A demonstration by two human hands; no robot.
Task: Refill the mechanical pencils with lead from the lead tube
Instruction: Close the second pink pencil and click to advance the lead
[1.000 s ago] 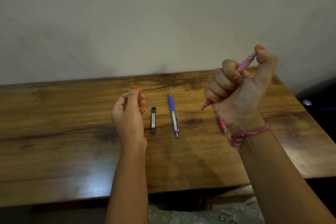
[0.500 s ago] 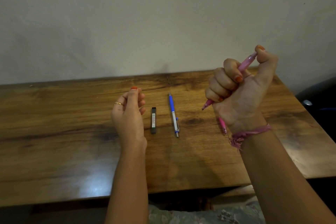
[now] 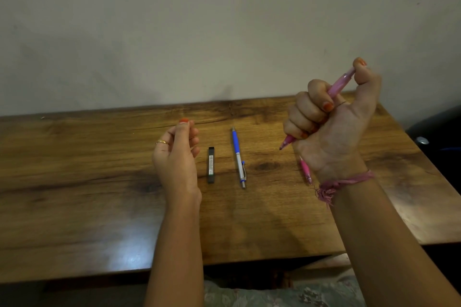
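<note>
The right hand [image 3: 331, 119] fists round a pink mechanical pencil [image 3: 335, 88], thumb on its cap (probably clicking to test the lead), while the left hand [image 3: 177, 154] hovers loosely curled, holding nothing, just beside the lead tube [image 3: 211, 165] mid-table, likely the next pickup.

A wood-grain bench [image 3: 99, 182] with a glossy sheen is seen; a translucent pink plastic pencil [image 3: 339, 83], a blue-and-metal pencil [image 3: 238, 157], a matt black lead tube [image 3: 211, 164] and a frayed pink thread wristband [image 3: 344, 182] are shown.

Pink pencil [image 3: 337, 86] tilted, blue pencil [image 3: 238, 156] flat beside black lead tube [image 3: 211, 165]
</note>
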